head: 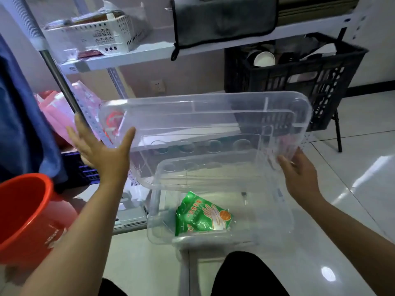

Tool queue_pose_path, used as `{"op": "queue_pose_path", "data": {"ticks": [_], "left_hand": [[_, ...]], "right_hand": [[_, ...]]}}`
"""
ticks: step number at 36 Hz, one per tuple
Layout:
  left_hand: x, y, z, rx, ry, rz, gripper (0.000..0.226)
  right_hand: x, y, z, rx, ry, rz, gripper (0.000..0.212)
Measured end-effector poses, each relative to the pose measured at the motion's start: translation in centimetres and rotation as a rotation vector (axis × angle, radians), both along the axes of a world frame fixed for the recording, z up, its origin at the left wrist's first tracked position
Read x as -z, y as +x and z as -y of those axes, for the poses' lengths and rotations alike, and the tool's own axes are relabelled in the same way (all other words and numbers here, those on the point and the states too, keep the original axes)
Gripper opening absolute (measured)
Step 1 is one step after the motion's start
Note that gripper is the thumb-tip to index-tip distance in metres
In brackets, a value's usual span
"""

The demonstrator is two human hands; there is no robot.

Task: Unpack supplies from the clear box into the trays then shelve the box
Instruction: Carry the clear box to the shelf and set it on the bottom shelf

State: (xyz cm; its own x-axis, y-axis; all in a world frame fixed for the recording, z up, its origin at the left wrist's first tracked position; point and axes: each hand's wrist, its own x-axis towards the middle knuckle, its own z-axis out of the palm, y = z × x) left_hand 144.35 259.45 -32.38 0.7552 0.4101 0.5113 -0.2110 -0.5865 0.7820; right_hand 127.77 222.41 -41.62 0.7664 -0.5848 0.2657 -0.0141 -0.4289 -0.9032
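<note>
The person is lifting the clear lid [205, 129] just above the clear box [267, 221]. The left hand [102, 150] w/ straight fingers is pressing its edge; the right hand [299, 174] is gripping the other edge. The green glove pack [201, 216] is lying inside the box. Risk: the lid is slipping from the flat left palm & falling on the box.

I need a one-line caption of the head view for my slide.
Both hands, left and right, lift the clear lid above the clear box, which holds a green glove packet.
</note>
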Motion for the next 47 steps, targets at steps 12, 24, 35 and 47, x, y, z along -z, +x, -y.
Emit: {"op": "queue_pose_path", "data": {"ticks": [12,24,35,47], "left_hand": [[7.5,1.5,-3.5,0.581,-0.195,-0.942,0.025],[13.9,-0.7,-4.6,0.368,0.085,-1.39,0.036],[16.8,1.8,-2.9,0.472,0.234,-1.257,0.048],[18.0,1.0,-5.5,0.547,0.309,-1.347,0.04]], "right_hand": [[-0.1,2.0,4.0,-0.012,0.376,-0.499,0.034],[5.0,5.5,2.9,0.073,0.23,-0.827,0.039],[8.3,4.4,1.0,0.136,-0.202,-0.977,0.046],[7.9,2.6,0.8,0.093,-0.273,-0.995,0.048]]}}
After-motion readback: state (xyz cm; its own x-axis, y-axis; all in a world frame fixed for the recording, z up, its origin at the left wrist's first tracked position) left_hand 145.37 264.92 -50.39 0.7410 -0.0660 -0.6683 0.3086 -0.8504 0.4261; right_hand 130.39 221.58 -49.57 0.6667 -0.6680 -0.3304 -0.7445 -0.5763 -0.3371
